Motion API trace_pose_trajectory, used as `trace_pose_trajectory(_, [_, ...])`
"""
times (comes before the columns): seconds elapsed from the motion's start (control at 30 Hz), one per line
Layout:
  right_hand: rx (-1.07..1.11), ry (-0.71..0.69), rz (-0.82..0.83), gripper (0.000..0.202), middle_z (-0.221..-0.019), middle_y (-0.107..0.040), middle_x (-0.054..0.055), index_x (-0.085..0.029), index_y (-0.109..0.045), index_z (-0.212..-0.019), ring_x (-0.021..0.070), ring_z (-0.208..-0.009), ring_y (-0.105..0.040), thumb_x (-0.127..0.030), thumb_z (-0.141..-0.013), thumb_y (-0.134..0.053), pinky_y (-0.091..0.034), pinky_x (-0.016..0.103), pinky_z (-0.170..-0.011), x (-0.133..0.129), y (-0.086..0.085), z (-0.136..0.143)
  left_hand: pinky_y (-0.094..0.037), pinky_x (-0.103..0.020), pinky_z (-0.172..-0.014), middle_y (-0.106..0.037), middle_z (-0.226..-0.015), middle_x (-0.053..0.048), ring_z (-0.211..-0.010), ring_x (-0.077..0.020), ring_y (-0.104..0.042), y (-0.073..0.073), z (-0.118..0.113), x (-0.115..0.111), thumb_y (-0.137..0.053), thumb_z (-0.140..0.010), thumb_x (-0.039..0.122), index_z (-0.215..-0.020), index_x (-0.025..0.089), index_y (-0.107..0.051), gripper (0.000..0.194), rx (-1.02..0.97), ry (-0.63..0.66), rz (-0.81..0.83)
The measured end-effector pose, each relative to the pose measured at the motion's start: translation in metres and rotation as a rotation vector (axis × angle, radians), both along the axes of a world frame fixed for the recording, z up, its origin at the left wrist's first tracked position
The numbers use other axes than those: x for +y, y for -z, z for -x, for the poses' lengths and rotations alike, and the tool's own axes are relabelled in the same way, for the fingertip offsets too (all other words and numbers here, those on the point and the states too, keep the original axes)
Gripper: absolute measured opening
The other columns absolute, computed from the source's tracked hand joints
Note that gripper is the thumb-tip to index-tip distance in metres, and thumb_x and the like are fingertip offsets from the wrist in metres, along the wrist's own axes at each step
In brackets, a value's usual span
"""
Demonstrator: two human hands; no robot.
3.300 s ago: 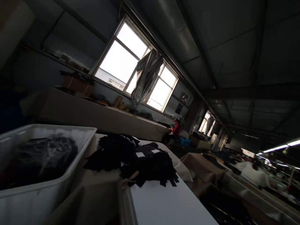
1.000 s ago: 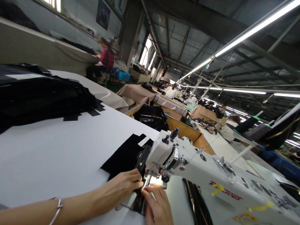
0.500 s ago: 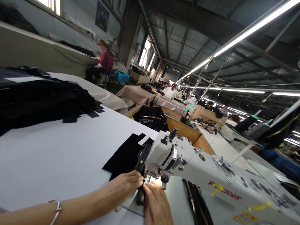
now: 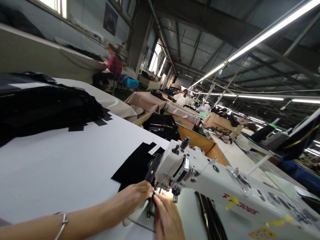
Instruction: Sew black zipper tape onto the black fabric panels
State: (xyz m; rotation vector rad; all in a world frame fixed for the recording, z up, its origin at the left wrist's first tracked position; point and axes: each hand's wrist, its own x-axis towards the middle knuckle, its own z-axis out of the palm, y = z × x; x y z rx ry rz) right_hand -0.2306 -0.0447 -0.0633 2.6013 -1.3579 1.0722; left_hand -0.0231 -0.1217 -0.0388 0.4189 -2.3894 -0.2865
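My left hand [image 4: 140,194] is closed in a pinch on a black fabric piece [image 4: 132,166], just left of the needle area of a white sewing machine [image 4: 205,171]. A dark strip with small gold-coloured metal parts runs along the piece's right side, partly under the machine head. My right hand [image 4: 168,215] lies with its fingers stretched forward beside the strip's near end, fingertips close to the lit presser foot. Whether its thumb grips anything is hidden. A white label strip [image 4: 153,149] lies on the piece's far end.
A pile of black pieces [image 4: 50,106] lies left on the white table [image 4: 75,160]. Black strips with gold zippers [image 4: 207,216] lie under the machine arm. Beyond the head stands a wooden bin [image 4: 192,133] with black items. A person in red plaid [image 4: 115,65] sits far left.
The view has shifted very slightly. Both hands keep almost the same place by the needle, and no clear movement of the black piece shows.
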Motion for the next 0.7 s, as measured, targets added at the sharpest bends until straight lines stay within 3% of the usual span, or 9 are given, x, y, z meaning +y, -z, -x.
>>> trace_pose_trajectory(0.17, [-0.042,0.033,0.021,0.060,-0.137,-0.057,0.007,-0.026,-0.043,-0.143,0.0241,-0.131,-0.050,-0.002,-0.089,-0.035,-0.047,0.044,-0.108,-0.001,0.010,-0.005,-0.050,-0.030,-0.091,-0.065,-0.104,-0.007,-0.094,-0.0216,-0.059,0.003,0.003,-0.001,-0.047,-0.102,0.028,-0.100,0.018,-0.056,0.014,0.026,0.038,-0.052])
trace_pose_trajectory(0.33, [-0.078,0.020,0.031,0.058,-0.135,-0.059,0.006,-0.027,-0.045,-0.142,0.0247,-0.128,-0.053,-0.004,-0.089,-0.037,-0.050,0.043,-0.105,-0.003,0.009,-0.005,-0.053,-0.037,-0.088,-0.063,-0.103,-0.009,-0.096,-0.0219,-0.059,0.008,0.003,-0.002,-0.050,-0.102,0.035,-0.102,0.015,-0.059,0.022,0.047,0.060,-0.071])
trace_pose_trajectory(0.47, [-0.064,0.011,0.006,0.060,-0.136,-0.058,0.007,-0.027,-0.042,-0.143,0.0250,-0.130,-0.051,-0.003,-0.088,-0.036,-0.049,0.045,-0.106,-0.002,0.008,-0.004,-0.052,-0.036,-0.089,-0.064,-0.102,-0.010,-0.095,-0.0228,-0.058,0.013,0.003,-0.007,-0.045,-0.103,0.039,-0.101,0.016,-0.059,0.027,0.050,0.073,-0.064])
trace_pose_trajectory(0.6, [-0.062,0.007,0.003,0.060,-0.136,-0.058,0.007,-0.027,-0.042,-0.143,0.0244,-0.131,-0.050,-0.002,-0.088,-0.036,-0.049,0.044,-0.107,-0.002,0.006,-0.004,-0.051,-0.034,-0.091,-0.065,-0.102,-0.010,-0.092,-0.0240,-0.056,0.019,0.005,-0.013,-0.056,-0.095,0.057,-0.099,0.017,-0.058,0.040,0.046,0.085,-0.041])
trace_pose_trajectory(0.7, [-0.066,-0.003,0.005,0.060,-0.135,-0.058,0.008,-0.025,-0.044,-0.142,0.0244,-0.129,-0.052,-0.001,-0.087,-0.037,-0.049,0.043,-0.106,-0.001,0.001,-0.005,-0.051,-0.030,-0.087,-0.065,-0.100,-0.009,-0.088,-0.0224,-0.056,0.022,0.006,-0.014,-0.055,-0.097,0.049,-0.097,0.018,-0.058,0.031,0.051,0.071,-0.015])
